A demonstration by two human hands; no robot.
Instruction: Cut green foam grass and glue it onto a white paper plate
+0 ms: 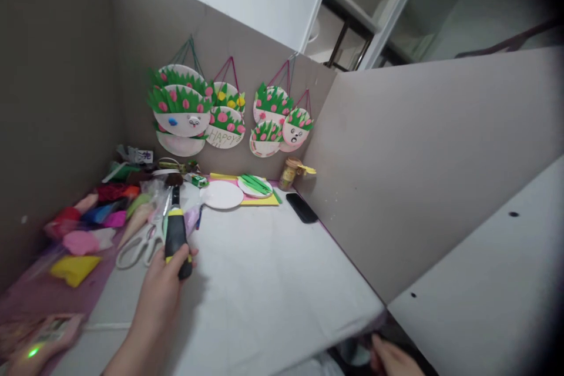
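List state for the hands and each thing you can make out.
Left hand: grip closed around the black-and-yellow tool
Black-and-yellow tool: held
Right hand: by the table edge, grip unclear
Scissors: lying down, open or shut unclear
Phone: lying flat, screen dark
Jar: upright
White plate: lying flat
Decorated plates: hanging against the wall
Green light: lit

The right hand's grip [393,358] is blurred and cut off by the bottom edge, its contents unclear.

Muted light, lower-left blur, blackened right corners
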